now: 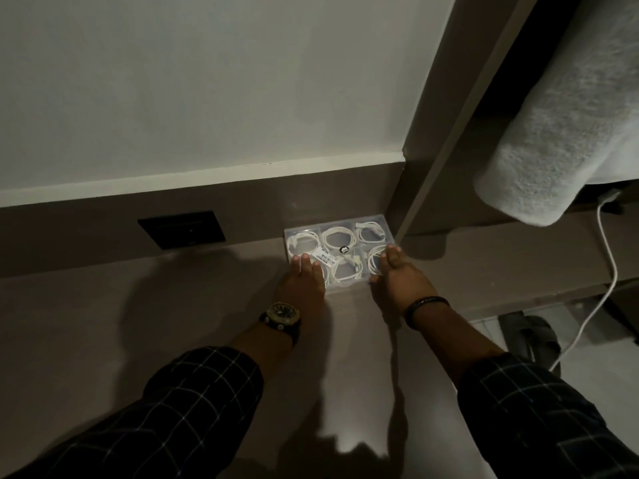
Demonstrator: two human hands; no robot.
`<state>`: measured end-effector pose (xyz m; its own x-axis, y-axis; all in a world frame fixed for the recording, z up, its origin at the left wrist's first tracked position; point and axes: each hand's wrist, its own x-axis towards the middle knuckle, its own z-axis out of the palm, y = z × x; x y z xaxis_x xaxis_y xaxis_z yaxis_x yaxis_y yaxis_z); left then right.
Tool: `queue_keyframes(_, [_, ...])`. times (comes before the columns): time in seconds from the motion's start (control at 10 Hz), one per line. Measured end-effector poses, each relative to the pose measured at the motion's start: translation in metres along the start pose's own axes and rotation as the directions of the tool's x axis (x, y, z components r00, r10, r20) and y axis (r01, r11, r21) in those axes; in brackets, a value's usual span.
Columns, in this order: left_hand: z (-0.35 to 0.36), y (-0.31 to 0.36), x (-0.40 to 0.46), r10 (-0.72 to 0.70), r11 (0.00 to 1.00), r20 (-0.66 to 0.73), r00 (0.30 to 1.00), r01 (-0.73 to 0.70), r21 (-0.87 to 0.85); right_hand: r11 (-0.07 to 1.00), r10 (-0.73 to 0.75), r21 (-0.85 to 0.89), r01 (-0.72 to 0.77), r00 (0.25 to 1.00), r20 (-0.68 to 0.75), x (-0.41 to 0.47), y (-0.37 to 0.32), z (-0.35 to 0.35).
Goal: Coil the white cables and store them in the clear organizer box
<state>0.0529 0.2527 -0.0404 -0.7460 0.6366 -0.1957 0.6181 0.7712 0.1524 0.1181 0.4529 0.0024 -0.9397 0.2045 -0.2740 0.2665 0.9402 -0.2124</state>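
The clear organizer box point(372, 219) lies on the brown desk against the back ledge, its lid down, with a price label and a round black sticker on top. Coiled white cables point(339, 237) fill several compartments. My left hand point(304, 283), with a watch on the wrist, rests flat on the box's near-left corner, fingers spread on the lid. My right hand point(401, 274), a black band on its wrist, lies flat on the near-right part of the lid. Neither hand grips anything.
A black wall socket plate point(182, 229) sits in the ledge to the left of the box. A grey vertical post point(432, 160) rises right beside the box. A rolled grey towel point(560, 108) hangs at upper right, and a loose white cable point(608, 271) runs down at far right.
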Motion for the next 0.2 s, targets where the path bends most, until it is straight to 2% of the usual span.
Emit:
queue_keyframes(0.1, [0.0066,-0.0004,0.0048,-0.022,0.999,0.03,0.999,0.021,0.032,1.0,-0.021,0.013,0.021,1.0,-0.018,0.001,-0.0003,0.0019])
queue_keyframes(0.2, [0.0023,0.0001,-0.0009,-0.061,0.991,-0.069,0.996,0.068,0.111,0.998,-0.047,0.029,0.047,0.999,0.007,0.0015,0.0035,0.0019])
